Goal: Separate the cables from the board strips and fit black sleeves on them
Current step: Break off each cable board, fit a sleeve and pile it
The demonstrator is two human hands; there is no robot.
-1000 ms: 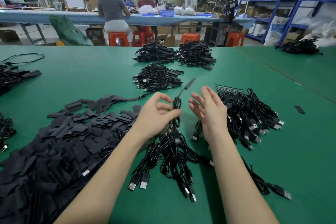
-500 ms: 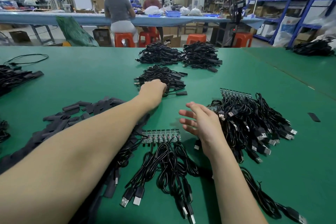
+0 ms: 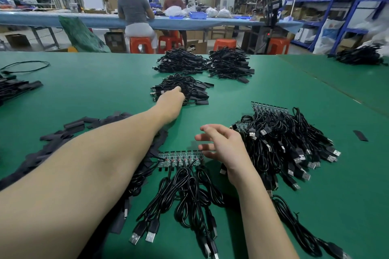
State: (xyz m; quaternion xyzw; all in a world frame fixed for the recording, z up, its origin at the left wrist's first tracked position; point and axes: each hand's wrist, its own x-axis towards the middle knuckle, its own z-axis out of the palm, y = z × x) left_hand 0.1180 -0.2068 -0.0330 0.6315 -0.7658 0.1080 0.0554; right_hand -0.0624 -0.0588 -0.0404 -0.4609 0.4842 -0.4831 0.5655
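Since a second ago your left hand has left the spot in front of your chest, where it pinched a single cable, and now reaches far out to the nearest finished pile of sleeved cables; your right hand has dropped from beside that cable to hover low over the mat.

At far left lies the heap of black sleeves, partly under your forearm, within easy reach for the next fitting. Your left hand rests at the near edge of the finished pile, knuckles toward you; its fingers are hidden, so you cannot tell whether it has let the cable go.

In the centre, the board strip lies flat on the green table with its cables trailing toward you, still attached as far as the view shows. Your right hand hangs just right of that strip, fingers loosely spread and holding nothing. For a clean step, I'd lay the sleeved cable the same way as its neighbours, then pin the strip with the free hand before pulling the next cable off, so the rest don't drag.

At right sits the waiting stock, strips with cables bundled. One stray sleeve lies alone beyond it. No bins or trays are on this table; everything is in open piles.
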